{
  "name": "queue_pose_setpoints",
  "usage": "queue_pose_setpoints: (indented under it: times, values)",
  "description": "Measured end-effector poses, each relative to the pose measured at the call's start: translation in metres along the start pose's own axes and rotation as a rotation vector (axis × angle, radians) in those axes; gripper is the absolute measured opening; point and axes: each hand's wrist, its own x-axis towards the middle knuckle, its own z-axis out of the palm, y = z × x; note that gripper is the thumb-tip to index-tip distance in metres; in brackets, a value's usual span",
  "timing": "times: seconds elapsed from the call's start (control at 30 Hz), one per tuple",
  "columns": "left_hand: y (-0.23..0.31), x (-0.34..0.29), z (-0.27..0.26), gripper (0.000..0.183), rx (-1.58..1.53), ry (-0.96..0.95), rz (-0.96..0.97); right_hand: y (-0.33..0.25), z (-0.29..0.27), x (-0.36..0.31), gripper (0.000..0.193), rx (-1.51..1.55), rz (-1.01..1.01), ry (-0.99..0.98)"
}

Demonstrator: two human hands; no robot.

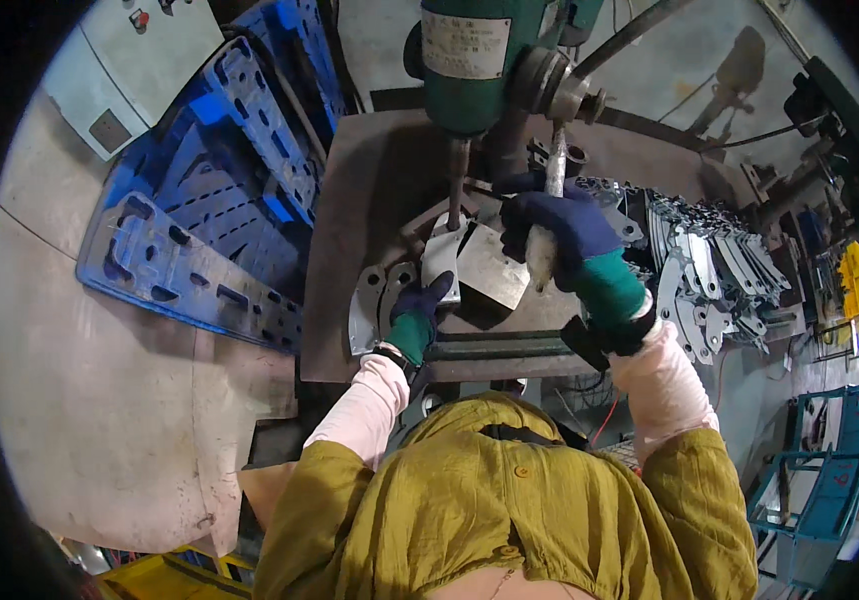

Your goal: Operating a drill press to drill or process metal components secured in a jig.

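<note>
Below the green drill press [464, 95], its spindle [457, 175] comes down onto the far end of a curved grey metal plate [440, 262]. My left hand [423, 303], in a dark blue and green glove, is closed on the plate's near end. Right of the plate lies a shiny metal block [492, 266], slightly turned. My right hand [571, 228], gloved alike, is wrapped round the press's lever [557, 165]; the lever's worn, pale grip pokes out below the fingers. Whether the drill tip is in the plate's hole, I cannot tell.
Two similar plates [367, 310] lie left of my left hand on the steel table [334, 230]. Many curved metal plates [694, 270] are piled at the right. Blue plastic pallets [189, 265] stand at the left, and a blue rack [834, 460] at the far right.
</note>
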Motion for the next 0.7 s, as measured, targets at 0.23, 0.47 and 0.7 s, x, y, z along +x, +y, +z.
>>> queue_pose_setpoints:
  times: [0.23,0.47,0.7]
  values:
    - [0.004,-0.002,0.008,0.074,0.056,-0.009,-0.026,0.035,-0.014,0.026,0.026,-0.285,-0.078,0.432]
    - [-0.031,0.026,-0.013,0.068,0.22,0.033,0.22,0.052,-0.019,0.041,0.028,-0.558,-0.16,0.523]
    - [-0.007,0.0,-0.002,0.067,0.062,-0.038,0.173,0.063,-0.03,0.053,0.028,-0.61,-0.327,0.662]
